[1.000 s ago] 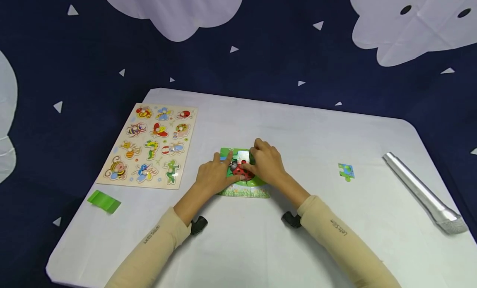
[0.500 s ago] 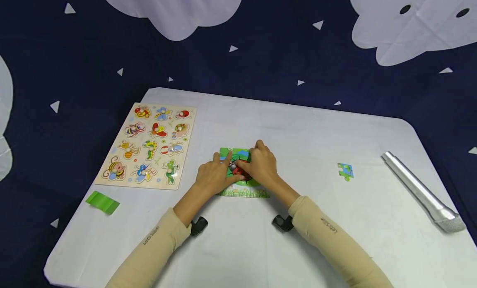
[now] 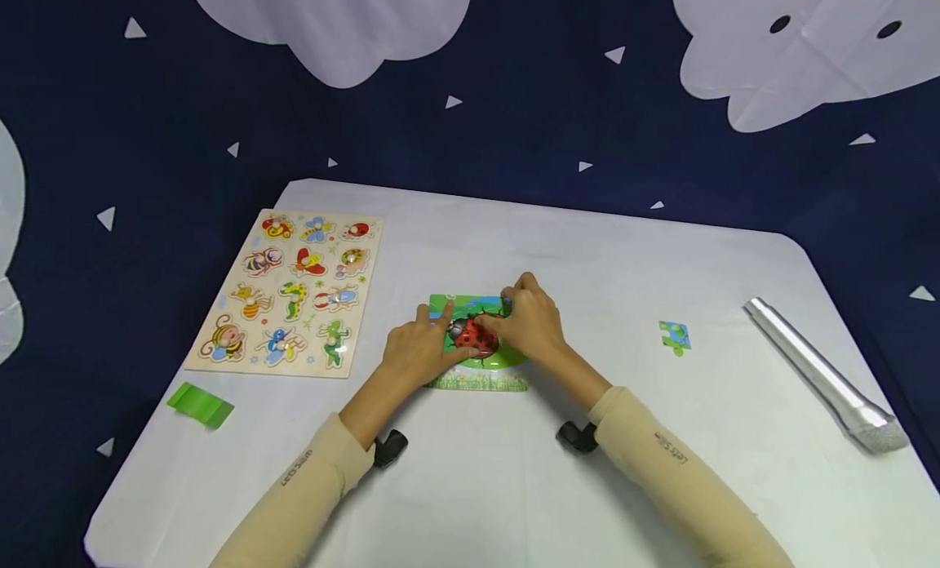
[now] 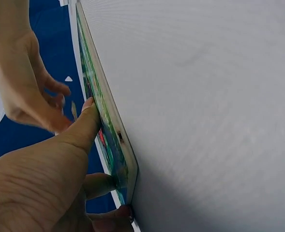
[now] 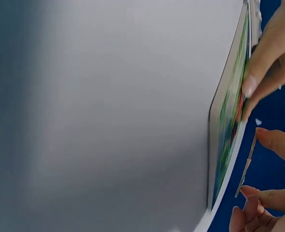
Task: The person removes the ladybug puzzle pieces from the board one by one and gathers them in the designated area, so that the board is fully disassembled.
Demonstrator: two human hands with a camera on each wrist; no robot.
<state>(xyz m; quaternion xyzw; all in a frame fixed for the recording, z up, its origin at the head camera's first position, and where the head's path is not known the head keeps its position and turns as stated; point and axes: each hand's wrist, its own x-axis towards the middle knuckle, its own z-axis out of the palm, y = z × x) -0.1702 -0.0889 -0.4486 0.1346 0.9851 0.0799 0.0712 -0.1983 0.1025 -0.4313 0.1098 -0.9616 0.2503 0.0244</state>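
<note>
A ladybug jigsaw puzzle board [image 3: 481, 379], with a grassy lower border, lies flat at the table's middle. My left hand [image 3: 417, 349] rests at its left side, thumb and index finger extended over the picture; in the left wrist view the other fingers touch the board's edge. Over the board's upper right is my right hand [image 3: 536, 319]. Between its thumb and fingers it pinches a thin jigsaw piece [image 5: 247, 164], seen edge-on and apart from the board in the right wrist view. The board's right part is partly hidden by this hand.
One loose jigsaw piece [image 3: 676, 337] lies to the right, short of a silver tapered tube [image 3: 822, 376]. At left are a wooden peg board of insects [image 3: 286, 295] and a folded green strip [image 3: 200, 405]. A dark cloud-patterned cloth [image 3: 551, 86] hangs behind the table.
My right hand shifted slightly left over the board, then back right and up with the piece. A bright patch above the ladybug is gone. My left hand stayed put.
</note>
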